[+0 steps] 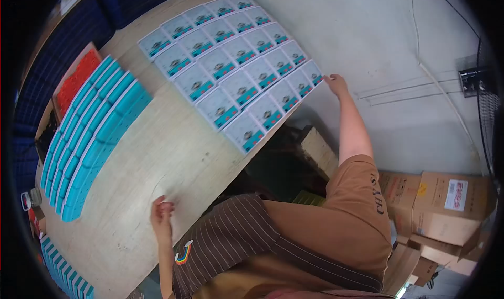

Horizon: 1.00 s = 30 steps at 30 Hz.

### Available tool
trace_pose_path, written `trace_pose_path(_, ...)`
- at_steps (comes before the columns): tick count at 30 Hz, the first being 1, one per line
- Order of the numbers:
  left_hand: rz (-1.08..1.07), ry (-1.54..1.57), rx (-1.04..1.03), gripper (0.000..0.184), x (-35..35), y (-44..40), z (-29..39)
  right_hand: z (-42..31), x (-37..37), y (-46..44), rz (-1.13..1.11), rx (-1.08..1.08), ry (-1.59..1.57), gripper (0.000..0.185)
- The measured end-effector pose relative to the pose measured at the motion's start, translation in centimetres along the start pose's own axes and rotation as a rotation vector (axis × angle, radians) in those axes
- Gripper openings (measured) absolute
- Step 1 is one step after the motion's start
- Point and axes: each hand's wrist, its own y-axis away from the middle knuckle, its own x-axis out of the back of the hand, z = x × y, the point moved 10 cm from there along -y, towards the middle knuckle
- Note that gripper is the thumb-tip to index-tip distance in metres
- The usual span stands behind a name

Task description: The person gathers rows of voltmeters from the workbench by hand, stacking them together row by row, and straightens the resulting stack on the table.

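Right grip [335, 84], state unclear, touches printed packs [240, 55]; an open box [69, 72] holds red pieces [79, 80].

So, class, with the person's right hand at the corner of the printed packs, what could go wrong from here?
The right hand could push the printed packs askew, since they lie close together in rows.

The nearest row runs along the edge of the table, so a bump might tip one off.

White-teal boxes [239, 51], striped brown apron [226, 228]
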Motion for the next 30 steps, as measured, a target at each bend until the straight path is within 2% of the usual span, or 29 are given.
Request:
trace_pose_path(2, -0.154, 0.018, 0.024, 0.040, -9.7, -1.1, 1.5, -0.2, -1.9, -2.5, 0.022, 0.074, 0.079, 0.083)
trace_pose_path(4, -0.220, 0.025, 0.072, 0.047, -17.0, -2.7, 1.0, -0.7, -3.4, -4.2, 0.023, 0.084, 0.093, 0.095)
trace_pose_path(6, -0.231, -0.127, 0.077, 0.062, -22.5, -4.5, 2.1, -0.7, -5.2, -6.0, -0.014, 0.107, 0.083, 0.106)
trace_pose_path(8, -0.199, -0.285, 0.093, 0.075, -26.4, -6.0, 3.9, -0.8, -7.9, -7.3, -0.109, 0.146, 0.049, 0.118)
trace_pose_path(11, -0.089, -0.519, -0.133, 0.081, -30.1, -8.5, 5.4, -2.1, -8.5, -6.3, -0.183, 0.228, 0.098, 0.123)
trace_pose_path(13, -0.050, -0.575, -0.138, 0.076, -30.6, -7.0, 5.8, -1.8, -8.5, -5.9, -0.111, 0.308, 0.100, 0.119)
trace_pose_path(15, 0.002, -0.605, -0.157, 0.071, -29.2, -5.3, 5.6, -1.3, -8.8, -3.7, -0.017, 0.378, 0.106, 0.111)
trace_pose_path(17, 0.077, -0.596, -0.180, 0.068, -25.5, -3.4, 4.0, -3.1, -8.6, 1.3, -0.098, 0.339, 0.060, 0.107)
trace_pose_path(19, 0.137, -0.681, 0.089, 0.069, -19.1, -1.9, 1.7, -5.5, -10.8, 6.7, -0.059, 0.467, -0.012, 0.115)
trace_pose_path(21, 0.322, -0.752, 0.194, 0.081, -12.0, -0.7, 0.0, -9.6, -12.3, 13.6, -0.112, 0.466, 0.002, 0.119)
trace_pose_path(24, 0.559, -0.802, 0.300, 0.100, -4.8, 0.2, -1.2, -15.0, -12.8, 21.3, -0.136, 0.413, -0.162, 0.123)
trace_pose_path(27, 0.670, -0.855, 0.151, 0.118, -3.5, 0.4, 0.1, -15.9, -13.3, 22.6, -0.119, 0.360, -0.134, 0.126)
trace_pose_path(28, 0.646, -0.813, 0.218, 0.127, -3.3, 0.4, -0.4, -15.8, -13.1, 22.2, -0.149, 0.360, -0.126, 0.125)
trace_pose_path(30, 0.655, -0.788, 0.237, 0.127, -3.1, 0.9, -0.5, -14.6, -12.8, 20.7, -0.158, 0.286, -0.101, 0.126)
